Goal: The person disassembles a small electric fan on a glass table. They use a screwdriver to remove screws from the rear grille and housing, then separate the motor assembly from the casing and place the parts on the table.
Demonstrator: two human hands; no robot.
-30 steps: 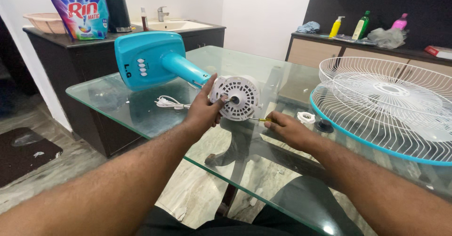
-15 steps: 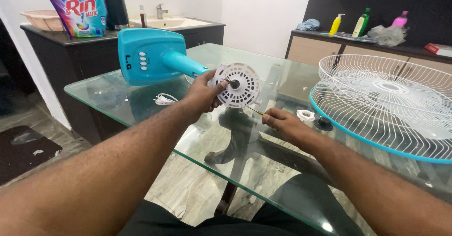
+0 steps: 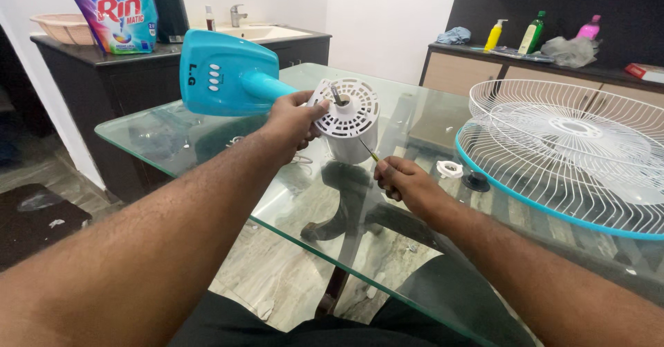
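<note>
Tilting above the glass desk, the fan body had its white motor housing lifted toward the camera, its slotted round face and short metal shaft pointing up and toward the person. Its long axis ran from that housing back and left along the teal neck to the teal base, which stood raised on edge with a row of white buttons facing the camera. The left hand was closed around the housing's left rim, fingers wrapped on it. The right hand was closed on a screwdriver, its thin shank slanting up-left to the lower edge of the housing. Just right of that hand lay a small white ring-shaped part and a dark knob, and beyond them two white wire grilles with a teal rim. On the dark counter at back left stood a tall pouch in blue, purple and red beside a black kettle; yellow, green and pink bottles stood on the far right sideboard.
</note>
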